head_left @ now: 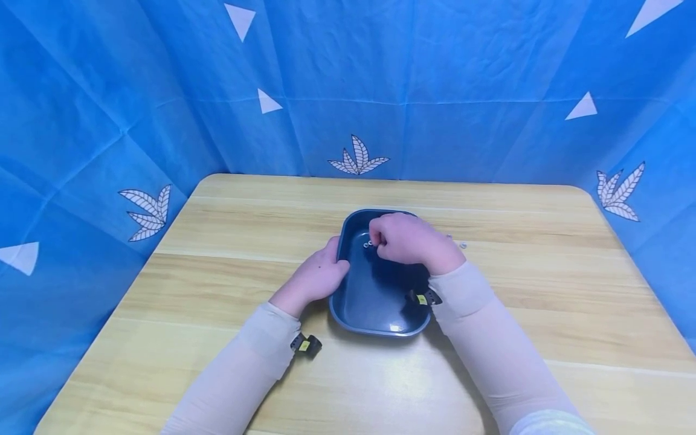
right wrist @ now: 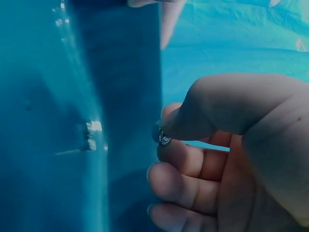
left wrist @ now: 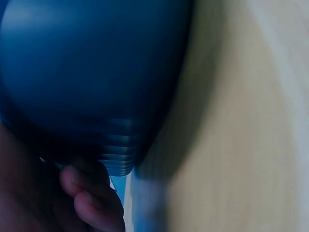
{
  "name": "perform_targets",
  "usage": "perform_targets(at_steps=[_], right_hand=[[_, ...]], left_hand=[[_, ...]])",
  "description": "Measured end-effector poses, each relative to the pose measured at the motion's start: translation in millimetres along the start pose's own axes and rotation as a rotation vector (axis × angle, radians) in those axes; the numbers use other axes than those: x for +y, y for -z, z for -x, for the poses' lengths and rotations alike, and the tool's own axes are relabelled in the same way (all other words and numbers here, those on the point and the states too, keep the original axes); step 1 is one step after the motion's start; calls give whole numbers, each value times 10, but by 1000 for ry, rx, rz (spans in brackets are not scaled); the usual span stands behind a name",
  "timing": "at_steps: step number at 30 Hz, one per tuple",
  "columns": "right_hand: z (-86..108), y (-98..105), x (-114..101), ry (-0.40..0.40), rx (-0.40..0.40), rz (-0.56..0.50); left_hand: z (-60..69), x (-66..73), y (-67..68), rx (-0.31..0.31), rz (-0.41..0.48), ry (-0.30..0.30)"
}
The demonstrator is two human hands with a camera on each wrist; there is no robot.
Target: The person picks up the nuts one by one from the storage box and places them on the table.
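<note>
A dark blue rectangular plastic basin (head_left: 375, 302) with rounded corners stands mid-table, appearing tilted in the left wrist view. My left hand (head_left: 322, 272) grips its left rim, thumb over the inside and fingers (left wrist: 96, 208) curled against the outer wall. Over the basin's far part is my right hand (head_left: 408, 238), which pinches a small shiny metal nut (right wrist: 164, 138) between thumb and forefinger. Small ring-like metal nuts (head_left: 366, 245) lie inside the basin, close to the right fingertips; the forearm and hand hide part of the interior.
A couple of small metal pieces (head_left: 463, 245) lie on the wooden table (head_left: 544, 260) right of the basin. Blue patterned cloth (head_left: 462, 133) hangs behind the table and along both sides. Each wrist wears a small black camera on a strap (head_left: 307, 345).
</note>
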State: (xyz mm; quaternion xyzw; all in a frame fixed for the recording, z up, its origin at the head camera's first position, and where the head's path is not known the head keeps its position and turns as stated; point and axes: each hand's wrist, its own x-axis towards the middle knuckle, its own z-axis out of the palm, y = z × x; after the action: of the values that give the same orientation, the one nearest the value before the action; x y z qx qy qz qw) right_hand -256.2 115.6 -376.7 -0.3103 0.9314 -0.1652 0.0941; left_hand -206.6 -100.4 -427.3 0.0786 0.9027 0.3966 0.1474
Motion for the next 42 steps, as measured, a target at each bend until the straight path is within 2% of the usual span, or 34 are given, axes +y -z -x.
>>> perform_targets(at_steps=[3, 11, 21, 25, 30, 42], right_hand=[[47, 74, -16, 12, 38, -18], [238, 311, -61, -17, 100, -57], [489, 539, 50, -73, 175, -96], [589, 603, 142, -87, 201, -116], [670, 649, 315, -107, 243, -79], [809, 724, 593, -223, 223, -103]], left_hand=[[15, 16, 7, 7, 5, 9], [15, 25, 1, 12, 3, 4], [5, 6, -4, 16, 0, 3], [12, 11, -1, 19, 1, -2], [1, 10, 0, 23, 7, -12], [-11, -10, 15, 10, 10, -1]])
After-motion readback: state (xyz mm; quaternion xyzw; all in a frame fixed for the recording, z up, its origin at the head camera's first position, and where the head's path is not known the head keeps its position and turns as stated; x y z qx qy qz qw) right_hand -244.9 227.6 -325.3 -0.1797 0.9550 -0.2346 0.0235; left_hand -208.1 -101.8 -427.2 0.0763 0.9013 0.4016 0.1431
